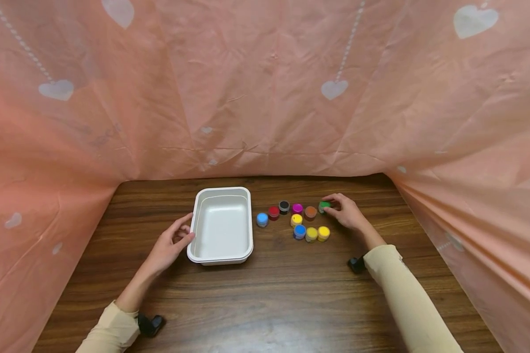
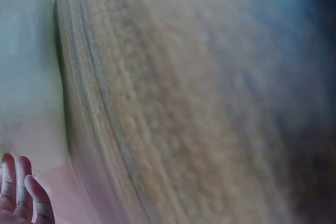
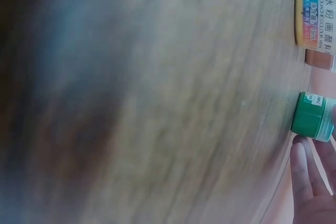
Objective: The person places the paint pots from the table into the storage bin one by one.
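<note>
At the right end of a cluster of small paint jars, my right hand [image 1: 348, 214] pinches a green paint jar [image 1: 324, 206] between thumb and fingers. In the right wrist view the green jar [image 3: 308, 116] has a clear lid and stands close over the table. My left hand [image 1: 168, 247] is at the left side of a white plastic tub [image 1: 223, 235], fingertips and thumb right at its rim. Fairly straight fingers [image 2: 23, 187] show beside the tub wall [image 2: 31, 77] in the left wrist view. The tub's inside holds nothing.
Light blue [image 1: 262, 219], red [image 1: 274, 213], black [image 1: 284, 207], magenta [image 1: 297, 209], brown [image 1: 310, 213], blue [image 1: 299, 232] and several yellowish jars [image 1: 323, 234] stand between tub and right hand. The wooden table [image 1: 265, 304] is bordered by a pink heart-patterned cloth [image 1: 265, 98].
</note>
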`<state>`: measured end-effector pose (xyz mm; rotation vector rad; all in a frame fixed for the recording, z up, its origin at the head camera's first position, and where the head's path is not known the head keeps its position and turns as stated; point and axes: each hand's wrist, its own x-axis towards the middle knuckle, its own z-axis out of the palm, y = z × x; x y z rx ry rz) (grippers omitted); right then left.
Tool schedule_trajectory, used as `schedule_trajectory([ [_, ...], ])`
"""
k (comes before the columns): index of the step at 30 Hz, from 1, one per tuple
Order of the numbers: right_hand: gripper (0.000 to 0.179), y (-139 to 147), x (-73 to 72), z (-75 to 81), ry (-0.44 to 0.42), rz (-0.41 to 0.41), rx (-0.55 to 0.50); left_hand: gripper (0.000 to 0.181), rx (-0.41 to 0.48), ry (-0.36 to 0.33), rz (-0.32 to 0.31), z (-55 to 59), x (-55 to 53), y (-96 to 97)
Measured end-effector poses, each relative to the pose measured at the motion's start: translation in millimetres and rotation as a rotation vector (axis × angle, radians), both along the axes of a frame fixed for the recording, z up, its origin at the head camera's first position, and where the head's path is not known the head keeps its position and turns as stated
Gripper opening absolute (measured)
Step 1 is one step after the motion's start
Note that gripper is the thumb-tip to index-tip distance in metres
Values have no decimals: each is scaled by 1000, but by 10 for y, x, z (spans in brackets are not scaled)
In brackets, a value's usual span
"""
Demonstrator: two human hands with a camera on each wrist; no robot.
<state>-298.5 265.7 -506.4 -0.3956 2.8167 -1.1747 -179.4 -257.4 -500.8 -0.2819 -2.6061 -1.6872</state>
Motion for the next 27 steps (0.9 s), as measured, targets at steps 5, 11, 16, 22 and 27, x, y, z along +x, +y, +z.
schedule_trajectory([
  [5,33,21,-18,-4,-4,1,-12,54,15,17,-4,1,7,15],
  [11,31,10,-25,-11,8,5,-12,53,10,41,1,2,11,21],
  [16,31,-6,-14,14,4,0,-1,54,3,60,0,-1,7,27],
  [22,31,-7,-16,17,-2,1,7,53,3,41,3,9,14,32],
  [27,31,2,-31,3,2,-1,5,54,-9,29,4,-2,4,27],
])
